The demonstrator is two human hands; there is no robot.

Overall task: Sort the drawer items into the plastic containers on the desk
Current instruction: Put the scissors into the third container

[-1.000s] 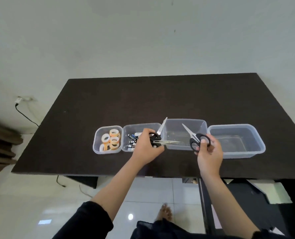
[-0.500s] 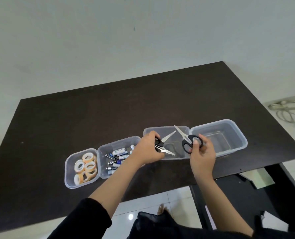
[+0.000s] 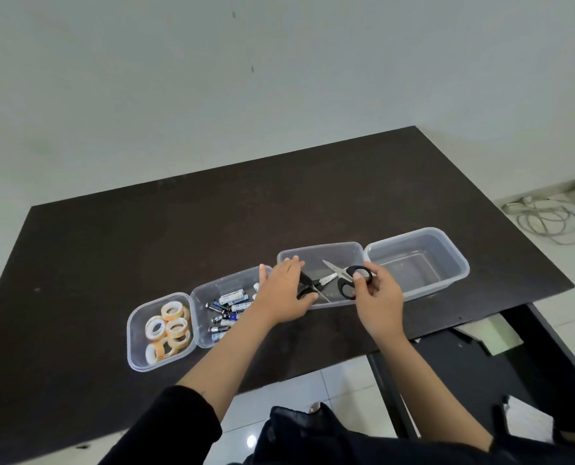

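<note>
Scissors (image 3: 353,280) between right fingers (image 3: 360,278)

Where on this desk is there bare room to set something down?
The dark desk is bare behind the container row and left of the tape container. The rightmost container looks empty. Crowded: the scissors container, with both hands there.
</note>
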